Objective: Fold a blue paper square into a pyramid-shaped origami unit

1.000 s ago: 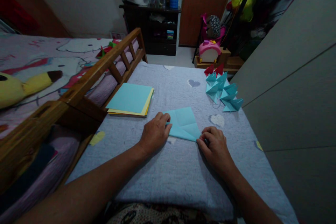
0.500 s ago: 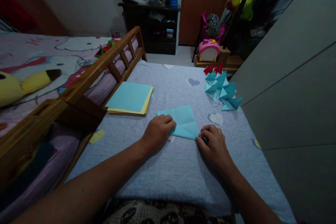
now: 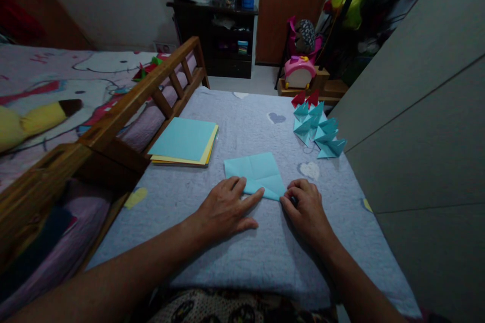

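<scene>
A light blue sheet of origami paper point(image 3: 257, 169) lies on the bedsheet before me, with crease lines across it and a narrow fold along its near edge. My left hand point(image 3: 227, 204) rests at that near edge, fingers spread, the index fingertip pressing the folded strip and the thumb stretched out on the cloth. At the right corner of the paper, my right hand point(image 3: 305, 204) pinches the tip between thumb and fingers.
A stack of coloured paper point(image 3: 184, 139), light blue on top, lies to the left beside the wooden bed rail point(image 3: 144, 96). Folded blue paper pieces point(image 3: 318, 128) and red ones point(image 3: 305, 98) stand at the far right. A pale cabinet point(image 3: 424, 136) borders the right side.
My left hand has opened, its index finger reaching right along the folded edge and its thumb spreading toward me. My right hand keeps its pinch on the corner. The view has shifted slightly.
</scene>
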`<state>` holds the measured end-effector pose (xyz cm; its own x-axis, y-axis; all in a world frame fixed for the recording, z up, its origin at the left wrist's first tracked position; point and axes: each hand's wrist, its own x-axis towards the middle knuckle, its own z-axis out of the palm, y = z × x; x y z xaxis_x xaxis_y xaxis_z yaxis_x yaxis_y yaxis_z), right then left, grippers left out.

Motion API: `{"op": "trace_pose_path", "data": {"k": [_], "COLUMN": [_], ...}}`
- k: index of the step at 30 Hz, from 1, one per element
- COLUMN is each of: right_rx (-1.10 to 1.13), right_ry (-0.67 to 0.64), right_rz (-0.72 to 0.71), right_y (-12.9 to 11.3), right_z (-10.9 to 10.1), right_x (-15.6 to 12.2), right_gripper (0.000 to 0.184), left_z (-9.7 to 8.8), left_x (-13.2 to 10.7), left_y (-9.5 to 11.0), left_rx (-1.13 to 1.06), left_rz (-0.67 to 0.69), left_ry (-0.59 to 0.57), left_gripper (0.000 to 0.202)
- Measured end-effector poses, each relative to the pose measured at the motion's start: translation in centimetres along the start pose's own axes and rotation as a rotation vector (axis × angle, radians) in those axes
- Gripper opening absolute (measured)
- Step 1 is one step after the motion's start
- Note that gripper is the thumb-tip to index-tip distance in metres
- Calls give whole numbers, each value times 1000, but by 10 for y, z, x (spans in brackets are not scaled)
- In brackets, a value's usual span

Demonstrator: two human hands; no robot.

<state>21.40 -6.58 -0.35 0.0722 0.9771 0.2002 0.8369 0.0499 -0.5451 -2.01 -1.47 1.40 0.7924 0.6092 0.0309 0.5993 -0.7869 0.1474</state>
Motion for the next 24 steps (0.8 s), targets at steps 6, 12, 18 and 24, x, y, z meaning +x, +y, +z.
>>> {"op": "trace_pose_path", "data": {"k": [6, 12, 18, 24], "right_rx": [3, 17, 5, -24], "right_ry": [-23, -15, -12, -14], "right_rz": [16, 20, 30, 39], "right_y": [1, -1, -1, 2], "right_z": [0, -1, 0, 0], "right_x": [0, 0, 1, 1], "right_gripper": [13, 13, 12, 10], "left_z": [6, 8, 12, 7], "left_x": [-3, -3, -5, -3], "left_y": [-3, -4, -5, -3], "left_rx": [53, 32, 43, 62], "left_rz": [19, 14, 25, 11], "left_ry": [-30, -18, -45, -120], "left_gripper": [81, 78, 74, 79]}}
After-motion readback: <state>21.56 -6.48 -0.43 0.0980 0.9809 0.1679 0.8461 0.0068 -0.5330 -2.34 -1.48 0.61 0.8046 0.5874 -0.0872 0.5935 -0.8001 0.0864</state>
